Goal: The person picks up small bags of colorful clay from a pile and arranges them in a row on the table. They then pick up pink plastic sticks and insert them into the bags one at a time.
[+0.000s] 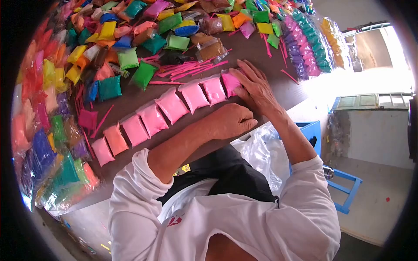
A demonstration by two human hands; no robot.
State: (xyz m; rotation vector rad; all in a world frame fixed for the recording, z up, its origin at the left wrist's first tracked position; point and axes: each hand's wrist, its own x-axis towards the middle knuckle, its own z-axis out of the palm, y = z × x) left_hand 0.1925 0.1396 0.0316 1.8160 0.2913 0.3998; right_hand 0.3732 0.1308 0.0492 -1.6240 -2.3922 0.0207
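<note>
A row of several small pink packets (172, 105) lies in a diagonal line across the dark brown table (278, 87), with overlapping edges. My right hand (256, 87) rests flat at the row's far end, fingers spread, touching the last magenta packet (229, 82). My left hand (233, 121) is curled into a fist with nothing visible in it. It sits on the table just below the row, close to the right hand. Both arms are in white sleeves.
Loose packets in many colours (130, 39) are heaped across the far side of the table, with thin pink sticks (187, 69) scattered among them. Bagged bundles of packets (56, 174) lie at the left, and strips of packets (305, 39) at the upper right. A clear plastic bag (261, 152) and a blue stool (344, 187) are beside me.
</note>
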